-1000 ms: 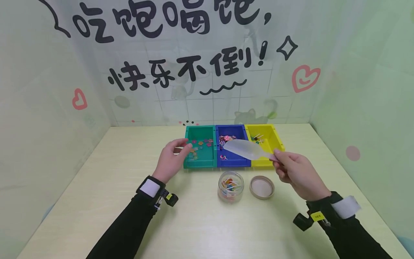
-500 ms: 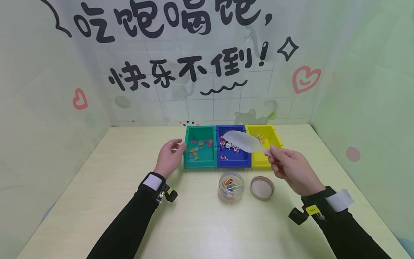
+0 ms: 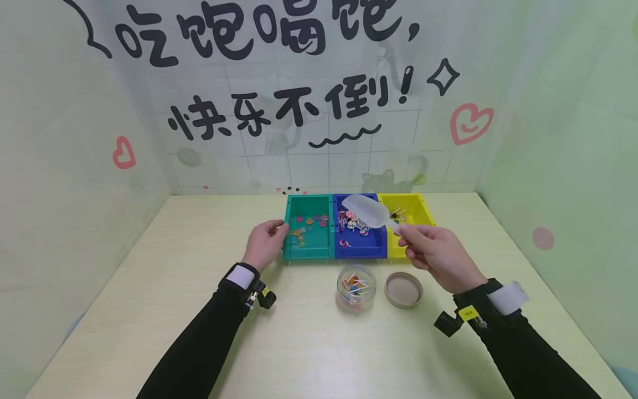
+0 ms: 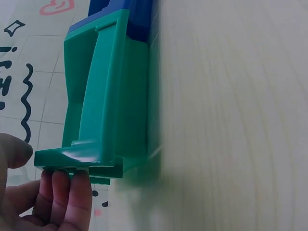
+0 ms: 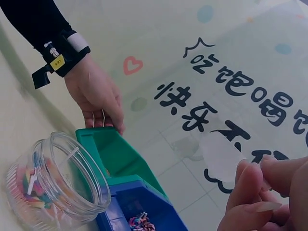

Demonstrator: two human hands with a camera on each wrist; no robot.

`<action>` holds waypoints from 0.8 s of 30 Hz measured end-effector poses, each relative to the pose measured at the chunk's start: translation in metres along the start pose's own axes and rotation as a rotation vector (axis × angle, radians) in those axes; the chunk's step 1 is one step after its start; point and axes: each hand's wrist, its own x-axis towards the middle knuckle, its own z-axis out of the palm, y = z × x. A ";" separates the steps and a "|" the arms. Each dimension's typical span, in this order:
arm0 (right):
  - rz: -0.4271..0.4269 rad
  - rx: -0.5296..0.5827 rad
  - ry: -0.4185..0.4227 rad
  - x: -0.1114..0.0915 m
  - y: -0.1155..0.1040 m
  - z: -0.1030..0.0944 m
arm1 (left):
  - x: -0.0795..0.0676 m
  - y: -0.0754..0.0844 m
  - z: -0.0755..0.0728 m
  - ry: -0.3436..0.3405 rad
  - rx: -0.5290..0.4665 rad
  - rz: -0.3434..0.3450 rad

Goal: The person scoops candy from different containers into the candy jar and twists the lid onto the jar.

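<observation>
In the head view my right hand [image 3: 441, 255] pinches the handle of a whitish translucent scoop [image 3: 368, 210], its bowl above the blue bin [image 3: 361, 251]. Small swirl-patterned lollipop-like candies [image 3: 355, 223] lie in that bin. The scoop also shows at the right hand's fingertips in the right wrist view. My left hand [image 3: 263, 246] is at the outer left side of the green bin [image 3: 309, 206]. In the left wrist view its fingers [image 4: 60, 192] touch the bin under the rim, with the thumb close by the rim's edge. Several small colourful star-like pieces [image 3: 310, 221] lie in the green bin.
Joined to the blue bin's right is a yellow bin [image 3: 417, 208] holding a few white-stemmed pieces. In front stands an open clear jar [image 3: 356, 288] with colourful candies and white sticks. A round lid [image 3: 404, 290] lies beside it on the pale table [image 3: 309, 354].
My right hand has moved left and slightly away from me, carrying the scoop from low over the blue and yellow bins to the blue bin's far part. The left thumb has drawn back to the green rim.
</observation>
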 end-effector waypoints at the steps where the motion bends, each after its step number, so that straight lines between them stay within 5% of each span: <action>1: 0.007 -0.011 -0.001 0.002 0.000 0.002 | 0.000 -0.001 0.001 -0.004 -0.004 -0.002; 11: 0.006 -0.104 -0.024 0.021 0.004 0.023 | -0.002 -0.005 0.002 -0.018 0.021 0.072; 24: 0.015 -0.340 -0.070 0.059 -0.016 0.059 | 0.001 -0.004 -0.002 -0.039 0.022 0.061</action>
